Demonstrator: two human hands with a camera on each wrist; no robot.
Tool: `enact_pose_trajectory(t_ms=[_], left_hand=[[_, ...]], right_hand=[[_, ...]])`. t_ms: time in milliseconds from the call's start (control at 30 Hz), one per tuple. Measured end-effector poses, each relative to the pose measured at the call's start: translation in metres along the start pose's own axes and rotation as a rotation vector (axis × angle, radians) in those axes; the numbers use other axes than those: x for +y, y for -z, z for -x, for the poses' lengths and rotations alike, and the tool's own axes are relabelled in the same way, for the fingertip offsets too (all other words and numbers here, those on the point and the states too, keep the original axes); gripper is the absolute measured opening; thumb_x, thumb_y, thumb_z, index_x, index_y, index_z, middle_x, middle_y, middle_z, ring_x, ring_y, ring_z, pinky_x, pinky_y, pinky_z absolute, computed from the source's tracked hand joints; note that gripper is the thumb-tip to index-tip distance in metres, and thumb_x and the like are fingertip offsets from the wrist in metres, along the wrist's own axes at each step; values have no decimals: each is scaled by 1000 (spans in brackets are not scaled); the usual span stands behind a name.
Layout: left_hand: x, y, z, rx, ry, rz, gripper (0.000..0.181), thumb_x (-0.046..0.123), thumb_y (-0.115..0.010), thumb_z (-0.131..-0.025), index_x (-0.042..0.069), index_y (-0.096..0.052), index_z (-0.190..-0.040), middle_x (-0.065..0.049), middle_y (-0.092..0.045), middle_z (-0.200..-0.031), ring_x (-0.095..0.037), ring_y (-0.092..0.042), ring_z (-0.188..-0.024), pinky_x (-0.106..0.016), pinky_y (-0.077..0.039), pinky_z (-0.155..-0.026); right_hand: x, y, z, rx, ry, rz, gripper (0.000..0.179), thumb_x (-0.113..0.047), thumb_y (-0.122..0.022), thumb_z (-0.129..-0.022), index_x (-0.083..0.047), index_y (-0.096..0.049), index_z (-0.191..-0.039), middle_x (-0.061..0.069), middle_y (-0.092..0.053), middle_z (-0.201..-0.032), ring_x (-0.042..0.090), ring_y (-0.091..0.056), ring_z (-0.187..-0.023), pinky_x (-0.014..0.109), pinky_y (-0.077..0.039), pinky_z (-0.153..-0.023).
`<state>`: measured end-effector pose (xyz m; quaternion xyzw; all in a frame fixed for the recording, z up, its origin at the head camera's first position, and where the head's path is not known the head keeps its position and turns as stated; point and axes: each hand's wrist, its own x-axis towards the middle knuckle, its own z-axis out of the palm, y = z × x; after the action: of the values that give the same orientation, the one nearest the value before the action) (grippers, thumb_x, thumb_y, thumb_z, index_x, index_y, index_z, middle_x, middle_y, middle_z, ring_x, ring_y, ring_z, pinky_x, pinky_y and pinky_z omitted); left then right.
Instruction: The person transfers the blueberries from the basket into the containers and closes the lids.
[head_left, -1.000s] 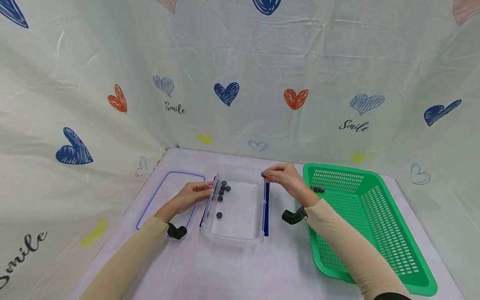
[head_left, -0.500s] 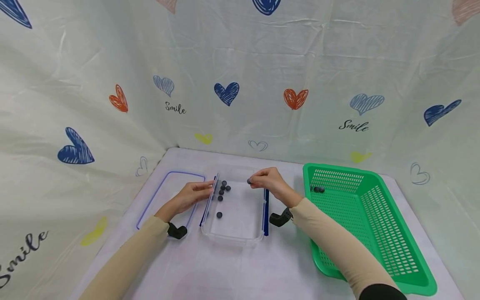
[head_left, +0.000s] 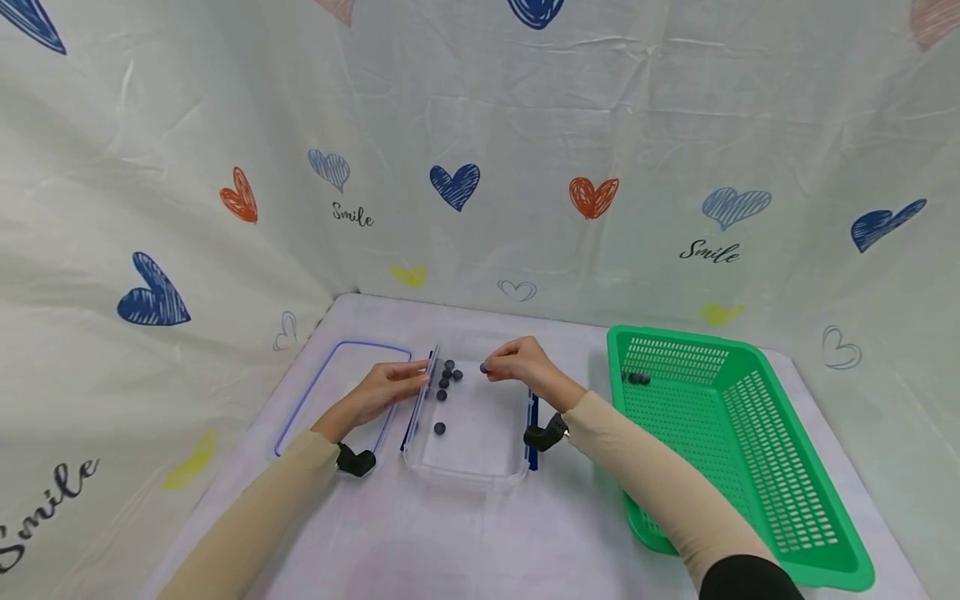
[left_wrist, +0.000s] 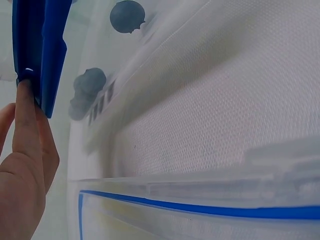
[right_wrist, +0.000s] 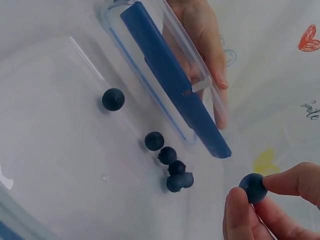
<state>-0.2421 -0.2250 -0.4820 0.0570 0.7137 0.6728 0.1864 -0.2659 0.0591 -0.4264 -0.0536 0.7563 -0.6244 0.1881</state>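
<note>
Left: a clear lid (head_left: 333, 382) with blue edging lies on the table, partly behind the left hand (head_left: 375, 393). The left forearm, in a beige sleeve (head_left: 258, 512), slants up from the lower left; the fingers are extended and grasp nothing, their tips touching the container's left side at its blue latch (left_wrist: 42, 50). Centre: the clear container (head_left: 472, 480) holds six dark berries (head_left: 441, 395) near its left wall. Over its interior, the right hand (head_left: 519, 362) reaches inward from the lower right, wrist bent, thumb and fingertips pinching one held berry (right_wrist: 253, 188). Right: a green basket (head_left: 682, 408), with a few basket berries (head_left: 644, 379) at its far left corner.
</note>
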Motion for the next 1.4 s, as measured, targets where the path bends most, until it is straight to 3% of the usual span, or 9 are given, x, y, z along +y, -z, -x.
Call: enact_pose_trajectory(t_ms=[233,733,967,1400], left_hand=[[1,1,0,-2,5,-27,58,19,-70,-96,0,-48,-146,-22,-41,-152,-24,-52,-129,-29,-48,-101],[0,-1,1,14,4,-19,57,17,-70,-95,0,-48,-145,-23,-44,-149,-17,-58,-120,-29,-50,-99],[0,-1,1,20,8,-19,56,16,-70,-96,1,-49,-145,-23,-45,-148,-17,-58,-119,-29,-50,-99],[-2,-1,1,22,20,-22,56,17,-70,-96,2,-48,-146,-22,-45,-149,-20,-57,-123,-30,-49,-101]], right_hand=[[3,-5,-6,-8,-25,8,16,2,-70,-89,12,-71,-101,15,-73,-92,16,-71,-72,33,-60,-79],[5,-18,-9,3,-92,93,13,3,-71,-88,9,-72,-100,15,-73,-95,19,-72,-75,37,-59,-83],[6,-19,-8,-6,-69,115,13,3,-70,-88,9,-73,-99,15,-74,-93,19,-72,-76,37,-60,-83],[-2,-10,-4,-1,-64,45,15,2,-69,-90,10,-71,-103,19,-72,-100,21,-72,-81,35,-59,-85]])
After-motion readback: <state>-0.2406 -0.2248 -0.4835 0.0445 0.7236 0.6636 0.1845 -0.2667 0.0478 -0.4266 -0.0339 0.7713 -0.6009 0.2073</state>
